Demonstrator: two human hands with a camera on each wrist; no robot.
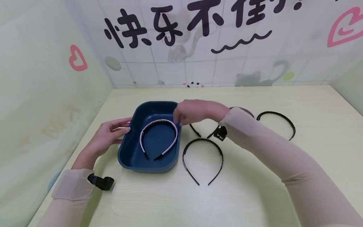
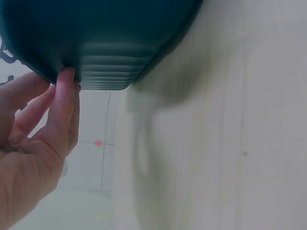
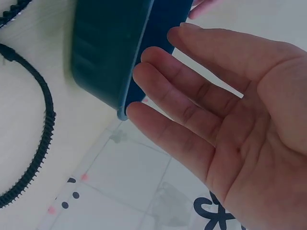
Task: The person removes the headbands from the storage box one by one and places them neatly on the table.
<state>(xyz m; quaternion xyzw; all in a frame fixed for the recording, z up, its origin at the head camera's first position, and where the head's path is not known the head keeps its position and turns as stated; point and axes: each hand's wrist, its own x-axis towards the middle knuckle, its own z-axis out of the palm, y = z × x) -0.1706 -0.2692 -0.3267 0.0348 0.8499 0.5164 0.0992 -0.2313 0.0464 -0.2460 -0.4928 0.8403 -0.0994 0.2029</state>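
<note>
A dark blue plastic basin stands on the table, and a pale lilac headband with dark inner teeth and black tips lies inside it. My left hand touches the basin's left side, its fingers nearly straight against the outer wall in the left wrist view. At the right rim is my right hand, holding nothing. Its fingers are loosely bent and reach over the rim in the right wrist view. Just right of the basin lies a black toothed headband.
Under the right forearm a dark headband is partly hidden. Behind that arm another headband shows only its top. Farther right lies a black headband. A printed sheet hangs along the table's back edge.
</note>
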